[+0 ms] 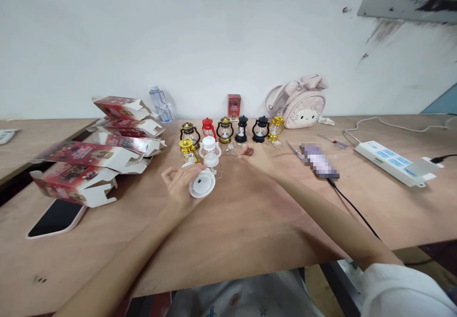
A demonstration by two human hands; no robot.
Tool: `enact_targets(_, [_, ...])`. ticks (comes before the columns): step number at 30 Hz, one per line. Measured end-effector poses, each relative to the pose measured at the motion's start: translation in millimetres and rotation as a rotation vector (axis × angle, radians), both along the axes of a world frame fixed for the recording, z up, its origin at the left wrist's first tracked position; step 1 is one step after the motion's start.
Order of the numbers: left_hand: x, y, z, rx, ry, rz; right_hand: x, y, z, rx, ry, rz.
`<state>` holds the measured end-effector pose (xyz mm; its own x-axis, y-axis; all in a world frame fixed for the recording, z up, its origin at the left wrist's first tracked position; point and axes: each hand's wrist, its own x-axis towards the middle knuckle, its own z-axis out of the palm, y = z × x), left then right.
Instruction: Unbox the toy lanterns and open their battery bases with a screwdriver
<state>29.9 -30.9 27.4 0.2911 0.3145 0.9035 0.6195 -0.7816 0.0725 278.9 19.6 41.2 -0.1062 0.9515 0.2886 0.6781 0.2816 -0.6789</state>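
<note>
My left hand [180, 183] is closed around a small white lantern, tilted so that its round white base [202, 184] faces me. A dark spot shows in the middle of that base; the fingers hide most of the body. Beyond it another white lantern [210, 151] stands upright, beside a gold lantern [187, 150]. My right hand [254, 159] is over the table with its fingers pinched together at a thin bent wire [233, 153]. Behind the hands is a row of lanterns: a red one [208, 127], bronze ones [224, 130], black ones [261, 130] and a gold one [276, 129].
Red printed boxes [82, 155], opened, pile up at left over a phone [57, 218]. A bottle [160, 104], small red box [234, 106] and pink bag [303, 105] stand by the wall. At right lie a phone [317, 160], screwdriver [335, 141] and power strip [389, 162].
</note>
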Motion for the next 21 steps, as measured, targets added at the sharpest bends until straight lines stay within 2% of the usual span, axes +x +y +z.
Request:
enact_targets(3, [1, -3, 0.5, -0.133, 0.042, 0.058, -13, -17, -12.3, 0.114, -0.246, 0.005])
enact_targets(6, [1, -4, 0.3, -0.088, 0.054, 0.017, -24, -32, -21.8, 0.086, -0.491, 0.05])
enact_targets(11, [1, -3, -2.4, -0.083, 0.098, 0.046, -28, -45, -26.7, 0.106, -0.604, 0.083])
enact_targets(13, [2, -3, -3.2, -0.092, 0.151, 0.064, -28, -51, -27.2, 0.145, -0.536, 0.076])
enact_targets(16, [4, -4, -3.2, -0.077, 0.229, 0.06, -33, -65, -26.6, 0.295, -0.237, 0.071])
enact_targets(19, [7, -7, -2.3, -0.009, 0.306, 0.037, -44, -79, -24.4, 0.446, 0.092, 0.164])
enact_targets(21, [8, -8, -2.1, 0.043, 0.341, 0.031, -52, -85, -24.0, 0.473, 0.205, 0.21])
